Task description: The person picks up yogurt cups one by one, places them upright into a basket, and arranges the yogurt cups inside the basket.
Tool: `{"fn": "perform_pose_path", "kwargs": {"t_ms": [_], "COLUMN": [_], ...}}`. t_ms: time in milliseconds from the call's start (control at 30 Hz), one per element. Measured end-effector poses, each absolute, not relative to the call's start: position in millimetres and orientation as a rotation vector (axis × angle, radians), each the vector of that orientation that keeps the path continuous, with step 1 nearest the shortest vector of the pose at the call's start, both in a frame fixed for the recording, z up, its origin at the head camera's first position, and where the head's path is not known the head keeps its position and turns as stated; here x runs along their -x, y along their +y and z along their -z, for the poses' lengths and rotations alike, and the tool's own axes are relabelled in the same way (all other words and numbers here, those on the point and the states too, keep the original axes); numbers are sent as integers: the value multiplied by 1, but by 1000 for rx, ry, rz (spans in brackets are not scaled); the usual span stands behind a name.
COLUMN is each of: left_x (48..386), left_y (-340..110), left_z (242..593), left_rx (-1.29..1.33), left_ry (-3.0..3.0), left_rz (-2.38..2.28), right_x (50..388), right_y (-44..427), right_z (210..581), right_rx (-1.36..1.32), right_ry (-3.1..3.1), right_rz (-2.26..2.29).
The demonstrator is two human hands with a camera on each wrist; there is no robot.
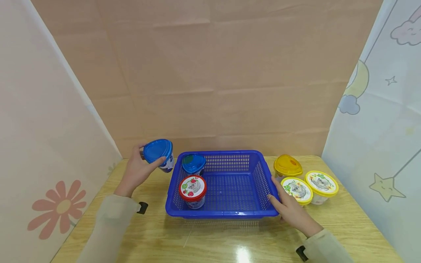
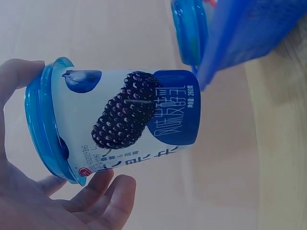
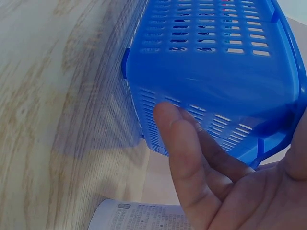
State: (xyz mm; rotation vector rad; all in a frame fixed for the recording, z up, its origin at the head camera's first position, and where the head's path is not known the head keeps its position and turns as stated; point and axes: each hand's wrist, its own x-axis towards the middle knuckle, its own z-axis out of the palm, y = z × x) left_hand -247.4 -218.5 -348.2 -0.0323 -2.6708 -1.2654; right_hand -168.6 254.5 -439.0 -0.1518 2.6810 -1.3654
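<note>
Up in the air, left of the blue plastic basket (image 1: 223, 213), my left hand (image 1: 139, 171) grips a yogurt cup (image 1: 158, 150) with a blue lid. Its side, printed with a blackberry and a blueberry, fills the left wrist view, where fingers (image 2: 120, 196) curl at the lid end. My right hand (image 1: 291, 208) holds the basket's right rim, thumb over the edge; in the right wrist view its fingers (image 3: 184, 148) lie along the outer wall. Inside the basket's left part stand a blue-lidded cup (image 1: 194, 163) and, nearer, a red-lidded cup (image 1: 192, 187).
Right of the basket stand three yellow-lidded cups: one at the back (image 1: 287, 165), one close to my right hand (image 1: 297, 190) and one at far right (image 1: 321, 182). Everything rests on a wooden table (image 1: 204, 243) with a tan wall behind and patterned walls at both sides.
</note>
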Motion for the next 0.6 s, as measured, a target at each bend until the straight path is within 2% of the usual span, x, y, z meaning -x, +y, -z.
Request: {"fn": "perform_pose_path", "kwargs": {"t_ms": [600], "left_x": [248], "left_y": [-180], "left_z": [335], "left_rx": [160], "left_ry": [-2622], "left_rz": [1324], "right_x": [169], "right_y": [255], "right_z": [438], "right_rx": [146], "right_ry": [2673], "right_rz": [1352]}}
